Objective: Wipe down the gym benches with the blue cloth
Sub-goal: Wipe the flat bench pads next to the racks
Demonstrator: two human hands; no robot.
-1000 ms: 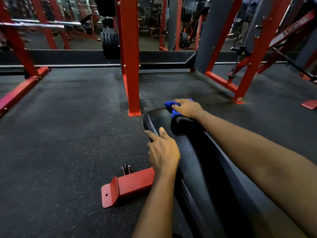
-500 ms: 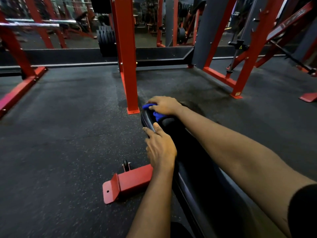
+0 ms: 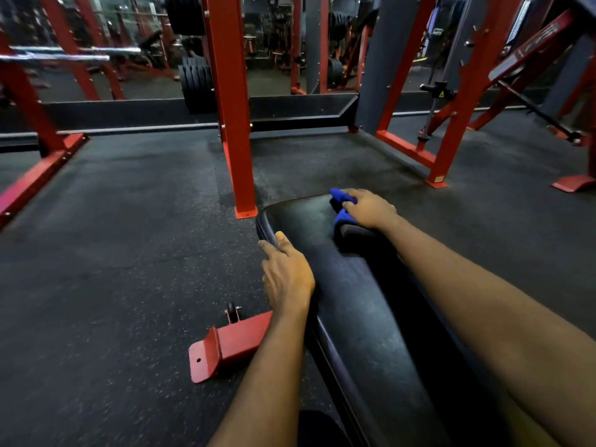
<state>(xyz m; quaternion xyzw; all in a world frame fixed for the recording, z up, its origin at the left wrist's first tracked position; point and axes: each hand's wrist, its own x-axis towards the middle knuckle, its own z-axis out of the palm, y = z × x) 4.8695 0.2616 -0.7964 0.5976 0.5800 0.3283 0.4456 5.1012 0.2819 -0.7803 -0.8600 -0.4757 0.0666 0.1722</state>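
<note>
blue cloth [image 3: 341, 217]: bunched on the far right of the bench pad [image 3: 354, 301], near its rounded end; we see it poking out from under the fingers.
right hand [image 3: 371, 209]: fingers curled over the cloth, gripping it against the pad.
left hand [image 3: 287, 275]: rests on the pad's left edge, fingers straight, holding nothing.
bench pad: black, running away from us.
red foot [image 3: 229, 346]: on the floor [image 3: 129, 237], just left of the bench.
red upright [image 3: 230, 108]: stands just beyond the pad's end.
floor: dark speckled rubber.
</note>
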